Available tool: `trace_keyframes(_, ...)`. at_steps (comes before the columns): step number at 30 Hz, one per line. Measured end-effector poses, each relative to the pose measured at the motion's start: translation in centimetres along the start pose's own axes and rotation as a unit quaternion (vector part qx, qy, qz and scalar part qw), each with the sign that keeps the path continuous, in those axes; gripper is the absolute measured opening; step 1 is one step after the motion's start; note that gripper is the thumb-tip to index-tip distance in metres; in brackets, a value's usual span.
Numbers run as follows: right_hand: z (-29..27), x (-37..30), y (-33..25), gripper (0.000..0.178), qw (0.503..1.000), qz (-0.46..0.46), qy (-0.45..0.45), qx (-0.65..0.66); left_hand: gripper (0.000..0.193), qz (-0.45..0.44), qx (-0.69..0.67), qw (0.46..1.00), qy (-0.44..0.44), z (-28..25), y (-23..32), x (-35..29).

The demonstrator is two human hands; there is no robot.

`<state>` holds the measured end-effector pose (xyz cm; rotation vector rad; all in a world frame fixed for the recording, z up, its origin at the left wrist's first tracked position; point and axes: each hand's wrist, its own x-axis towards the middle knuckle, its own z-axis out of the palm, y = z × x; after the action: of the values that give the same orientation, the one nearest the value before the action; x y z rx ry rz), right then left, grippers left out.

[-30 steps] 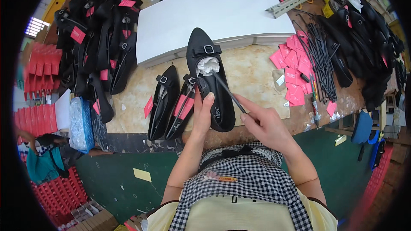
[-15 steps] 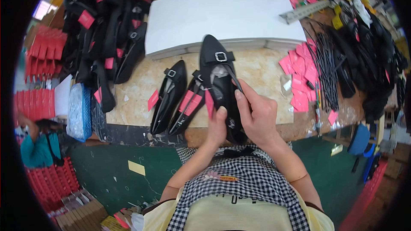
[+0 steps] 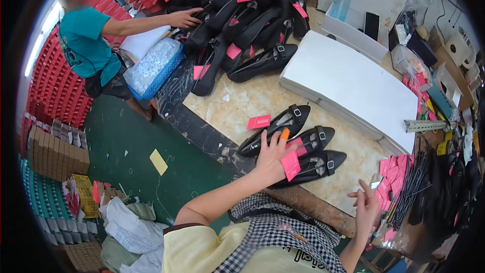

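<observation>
Right hand (image 3: pixel 366 203), now off the near buckled flat (image 3: pixel 314 173), is hovering empty, fingers parted; left hand (image 3: pixel 273 159) is splaying over the leftmost flat (image 3: pixel 277 125), fitting likely ending.

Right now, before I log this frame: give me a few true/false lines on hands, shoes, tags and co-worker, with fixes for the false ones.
1. The left hand is over the group of three black shoes. True.
2. The right hand is gripping a black shoe. False: no shoe is in it; it is apart from the three.
3. The heap of pink tags is nearer the left hand. False: it is nearer the right.
4. The blue basket holds clear plastic. True.
5. The co-worker's sleeve is red. False: it is teal.
</observation>
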<state>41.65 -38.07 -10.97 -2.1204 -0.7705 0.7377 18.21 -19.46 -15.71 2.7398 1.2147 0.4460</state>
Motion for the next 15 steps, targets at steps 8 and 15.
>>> trace_keyframes(8,-0.6,-0.1,0.8,0.031,0.994,0.002,-0.041,-0.098,0.029,-0.002,-0.185,0.982,-0.033,-8.5,-7.8,1.0)
trace_keyframes(15,-5.1,-2.4,5.5,0.031,0.995,-0.068,-0.007,-0.074,0.034,-0.069,0.366,0.909,0.187,-15.2,-31.0,18.9)
